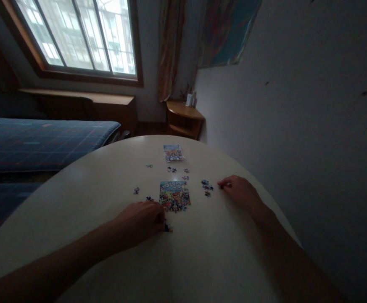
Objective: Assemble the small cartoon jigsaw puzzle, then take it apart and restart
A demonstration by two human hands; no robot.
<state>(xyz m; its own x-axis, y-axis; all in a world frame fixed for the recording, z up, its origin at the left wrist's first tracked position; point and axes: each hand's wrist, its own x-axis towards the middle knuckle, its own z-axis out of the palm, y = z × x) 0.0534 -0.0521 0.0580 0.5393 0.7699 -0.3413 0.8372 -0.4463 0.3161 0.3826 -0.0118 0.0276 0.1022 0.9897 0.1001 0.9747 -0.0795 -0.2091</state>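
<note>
A partly assembled jigsaw puzzle (174,196) with a colourful cartoon picture lies flat on the white round table (215,252). Its lower and right edges are jagged. My left hand (145,221) is closed beside the lower left corner of the puzzle, fingers curled down around a dark puzzle piece (167,228) that shows at the fingertips. To the right, my right hand (238,189) pinches a small puzzle piece (220,186) near the tabletop. Just left of those fingertips lies a group of loose pieces (207,187).
Loose pieces (136,190) lie left of the puzzle, and several more (172,169) lie beyond it. A printed picture sheet (173,153) rests near the table's far edge. Around the table are a wall at right, a blue plaid mattress (44,143) and a corner shelf (185,110).
</note>
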